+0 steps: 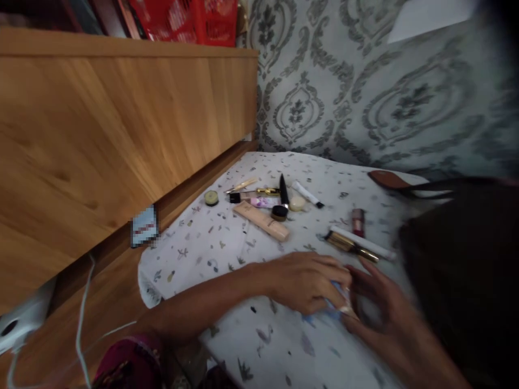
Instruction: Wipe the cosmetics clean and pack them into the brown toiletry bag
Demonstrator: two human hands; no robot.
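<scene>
My left hand (pixel 306 282) reaches in from the left, its fingers closed around a small blue-and-white item (pixel 337 297) that I cannot identify. My right hand (pixel 385 313) meets it from the right, with thumb and fingers curled at the item's pale end. Much of the item is hidden by the fingers, and the area is blurred. Just beyond the hands lie a black-and-gold tube (pixel 352 244), a slim white tube (pixel 363 241) and a dark red tube (pixel 358 222). Farther left is a beige squeeze tube (pixel 261 220) beside a round black-lidded pot (pixel 279 212).
Several cosmetics lie farther back, among them a small round jar (pixel 211 198) and a white tube with a black cap (pixel 307 194). A wooden cabinet (pixel 133 129) borders the left side, and patterned wallpaper (pixel 308 102) the back. A dark bag (pixel 454 270) stands at right.
</scene>
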